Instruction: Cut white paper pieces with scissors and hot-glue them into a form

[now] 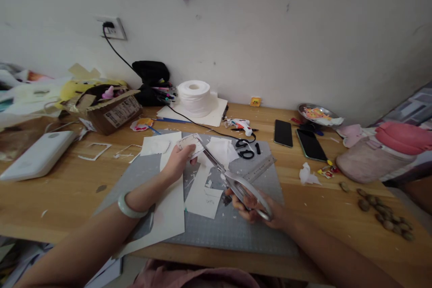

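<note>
My left hand pinches a small piece of white card with lines drawn on it. Large grey-handled scissors are gripped in my right hand, their blades pointing up and left to the card's right edge. Whether the blades are biting into the card I cannot tell. Both hands are over a grey cutting mat. Cut white paper and small scraps lie beneath the scissors, and a larger white sheet lies under my left forearm. A metal ruler rests to the right.
Black-handled scissors and a white glue gun lie behind the mat. A paper roll stands near the wall. A cardboard box and white power bank are left; two phones, a metal bowl and several nuts are right.
</note>
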Available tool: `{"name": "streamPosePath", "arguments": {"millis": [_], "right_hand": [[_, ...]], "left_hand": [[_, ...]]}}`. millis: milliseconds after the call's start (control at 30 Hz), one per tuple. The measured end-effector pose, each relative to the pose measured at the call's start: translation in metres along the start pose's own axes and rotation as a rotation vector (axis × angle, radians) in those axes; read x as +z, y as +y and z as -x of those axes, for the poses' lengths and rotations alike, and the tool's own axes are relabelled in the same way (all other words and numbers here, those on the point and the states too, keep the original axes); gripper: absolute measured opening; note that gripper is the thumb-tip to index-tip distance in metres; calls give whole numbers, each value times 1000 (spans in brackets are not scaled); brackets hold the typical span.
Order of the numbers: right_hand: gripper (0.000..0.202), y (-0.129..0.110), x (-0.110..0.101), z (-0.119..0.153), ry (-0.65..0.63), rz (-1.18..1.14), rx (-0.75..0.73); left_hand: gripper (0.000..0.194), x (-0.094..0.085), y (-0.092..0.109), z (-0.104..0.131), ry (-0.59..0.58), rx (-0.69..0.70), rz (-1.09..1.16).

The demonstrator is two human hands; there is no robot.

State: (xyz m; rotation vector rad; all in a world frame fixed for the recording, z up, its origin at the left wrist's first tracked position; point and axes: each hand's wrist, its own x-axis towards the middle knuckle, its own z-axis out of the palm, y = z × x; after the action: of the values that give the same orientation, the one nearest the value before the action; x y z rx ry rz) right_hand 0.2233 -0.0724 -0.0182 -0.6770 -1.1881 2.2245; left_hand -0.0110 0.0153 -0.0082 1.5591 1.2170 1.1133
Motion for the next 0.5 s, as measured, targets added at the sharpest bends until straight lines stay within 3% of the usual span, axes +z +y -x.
{"name": "streamPosePath", "arguments": {"millis": [267,500], "right_hand": [[48,4,-2,0,-10,-8,-21],[60,5,-13,2,-46,-150,-32]], "left_hand": [[38,1,13,2,1,-9,-38],[37,2,11,3,-26,24,27]]}}
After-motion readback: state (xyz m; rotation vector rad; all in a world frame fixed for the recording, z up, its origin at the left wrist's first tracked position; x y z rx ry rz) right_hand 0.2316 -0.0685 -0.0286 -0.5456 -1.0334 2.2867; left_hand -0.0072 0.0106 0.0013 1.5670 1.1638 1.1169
